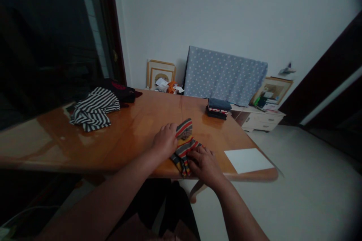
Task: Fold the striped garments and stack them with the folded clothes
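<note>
A small multicoloured striped garment (184,146), in red, grey and yellow, lies bunched near the table's front edge; its exact kind is hard to make out. My left hand (165,141) grips its left side with the fingers curled over the cloth. On the lower right, my right hand (204,162) has its fingers bent onto the fabric, pinching it. Parts of the garment are hidden under both hands.
On the wooden table (135,139), a black-and-white striped garment (97,107) and dark clothes (120,89) lie at left. A folded clothes stack (218,108) stands at the back right, and a white sheet (249,160) near the right corner. Behind is a dotted cloth (223,73).
</note>
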{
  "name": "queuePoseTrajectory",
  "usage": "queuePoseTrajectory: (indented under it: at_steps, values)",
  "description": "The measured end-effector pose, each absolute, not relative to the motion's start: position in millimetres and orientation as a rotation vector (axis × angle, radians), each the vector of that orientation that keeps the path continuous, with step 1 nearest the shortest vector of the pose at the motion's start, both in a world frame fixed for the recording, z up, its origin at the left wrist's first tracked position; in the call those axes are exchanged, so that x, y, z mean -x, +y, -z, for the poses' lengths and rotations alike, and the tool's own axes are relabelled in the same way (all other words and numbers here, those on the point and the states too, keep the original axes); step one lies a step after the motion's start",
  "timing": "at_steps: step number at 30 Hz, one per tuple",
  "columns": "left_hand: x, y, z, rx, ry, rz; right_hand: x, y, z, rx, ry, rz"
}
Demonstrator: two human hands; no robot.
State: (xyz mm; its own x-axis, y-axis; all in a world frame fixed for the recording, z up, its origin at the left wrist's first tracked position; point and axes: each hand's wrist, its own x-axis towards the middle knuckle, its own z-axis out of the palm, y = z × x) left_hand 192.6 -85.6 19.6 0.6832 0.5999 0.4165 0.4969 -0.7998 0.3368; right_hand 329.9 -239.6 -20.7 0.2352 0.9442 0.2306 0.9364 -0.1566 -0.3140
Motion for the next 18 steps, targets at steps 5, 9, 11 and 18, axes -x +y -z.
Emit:
queuePoseTrajectory:
  at_steps: [5,9,11,18]
  values:
    - [-193,-130,3,-3.077,0.430,-0.757,-332,-242,25,2.099,-1.718,-0.016]
    - [-191,-136,22,-3.134,0.280,-0.730,-338,-250,32,1.950,-1.736,-0.071]
    - [-190,-132,23,-3.110,0.330,-0.728,-340,-253,34,1.887,-1.748,-0.097]
    - [-189,-128,13,-3.074,0.210,-0.726,-339,-255,34,1.790,-1.689,-0.166]
